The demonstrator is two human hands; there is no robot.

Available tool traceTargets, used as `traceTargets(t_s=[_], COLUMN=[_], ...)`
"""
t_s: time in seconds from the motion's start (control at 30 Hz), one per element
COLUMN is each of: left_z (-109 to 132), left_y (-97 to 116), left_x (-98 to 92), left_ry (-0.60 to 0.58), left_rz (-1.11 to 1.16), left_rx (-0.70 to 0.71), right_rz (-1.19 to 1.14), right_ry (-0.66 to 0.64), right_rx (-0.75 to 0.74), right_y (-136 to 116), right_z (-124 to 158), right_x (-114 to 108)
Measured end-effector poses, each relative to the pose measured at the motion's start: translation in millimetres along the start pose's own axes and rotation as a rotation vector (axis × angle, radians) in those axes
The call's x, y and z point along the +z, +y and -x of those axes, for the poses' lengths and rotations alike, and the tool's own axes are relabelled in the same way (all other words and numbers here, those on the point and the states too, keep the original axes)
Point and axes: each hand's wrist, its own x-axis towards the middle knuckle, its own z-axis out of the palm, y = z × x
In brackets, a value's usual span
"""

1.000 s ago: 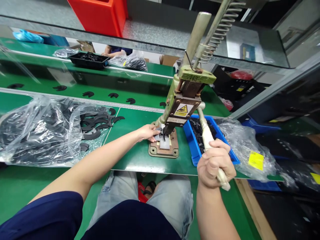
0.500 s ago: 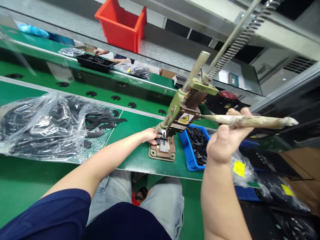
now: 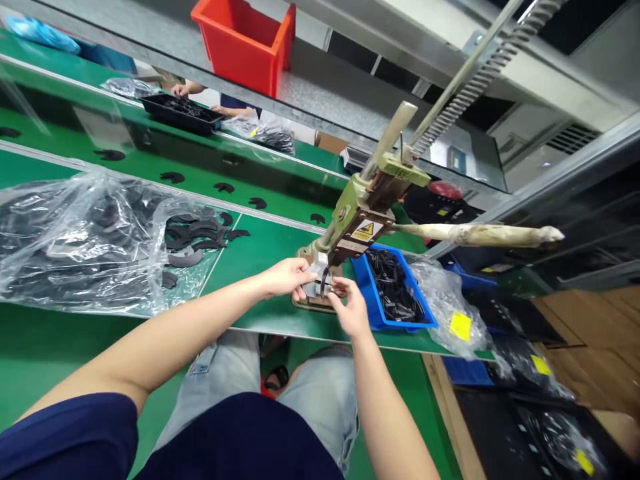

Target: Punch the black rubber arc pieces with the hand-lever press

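Note:
Over the base of a green hand press (image 3: pixel 367 200), my left hand (image 3: pixel 289 275) pinches a dark curved plastic part (image 3: pixel 325 281) from its left side. My right hand (image 3: pixel 353 308) is at the part's right edge, thumb and fingers closed in on it. The press's lever (image 3: pixel 480 235), wrapped in pale tape, sticks out to the right with no hand on it. Part of the press base (image 3: pixel 320 305) is hidden by my hands. On the left, a clear plastic bag (image 3: pixel 85 247) spills loose black curved parts (image 3: pixel 195 233) onto the table.
A blue bin (image 3: pixel 406 325) of small black pieces stands right of the press. Several black parts (image 3: pixel 223 187) lie along the green strip behind. A red bin (image 3: pixel 240 50) sits on the shelf above. Across the bench, a co-worker's hands (image 3: pixel 185 90) are at a black tray (image 3: pixel 175 120).
My right hand has let go of the press lever and come down to the part at the base. My left hand stays on the part. The view has shifted slightly.

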Motion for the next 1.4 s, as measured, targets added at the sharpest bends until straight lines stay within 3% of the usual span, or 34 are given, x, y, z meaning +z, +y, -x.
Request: traceTargets(t_s=[0.1, 0.27, 0.47, 0.57, 0.67, 0.77, 0.87, 0.93, 1.17, 1.23, 1.4], left_z=[22.8, 42.6, 41.4, 38.5, 41.4, 49.0, 53.1, 51.3, 39.9, 41.9, 51.2], left_y=[6.4, 16.7, 21.7, 19.4, 18.2, 21.0, 23.5, 21.2, -0.3, 1.5, 20.9], left_x=[9.7, 22.0, 18.9, 13.1, 10.6, 15.3, 24.5, 29.8, 39.4, 43.2, 50.5], left_ry=[-0.031, -0.025, -0.142, -0.105, 0.056, 0.233, 0.194, 0.139, 0.042, 0.106, 0.212], left_rz=[-0.031, -0.068, -0.008, -0.148, -0.325, -0.543, -0.716, -0.696, -0.265, -0.344, -0.734], left_rx=[0.046, 0.046, -0.024, -0.002, 0.116, 0.365, 0.503, 0.473, 0.152, 0.164, 0.354], right_rz=[-0.068, -0.096, 0.007, 0.115, 0.218, 0.291, 0.339, 0.355, 0.378, 0.394, 0.442], right_ry=[-0.095, -0.043, -0.03, -0.099, -0.164, -0.186, -0.177, -0.164, -0.114, -0.122, -0.148], right_rx=[0.013, -0.017, -0.134, -0.239, -0.343, -0.417, -0.474, -0.508, -0.565, -0.572, -0.604], right_y=[-6.9, -16.8, -22.9, -27.7, -31.5, -31.4, -29.1, -28.2, -29.5, -28.3, -27.5], right_z=[8.9, 23.0, 32.9, 28.8, 23.7, 22.0, 23.7, 26.3, 36.4, 36.1, 33.9], right_x=[20.8, 38.8, 30.3, 14.2, -1.1, -7.3, -6.3, -5.1, -6.8, -7.8, -9.6])
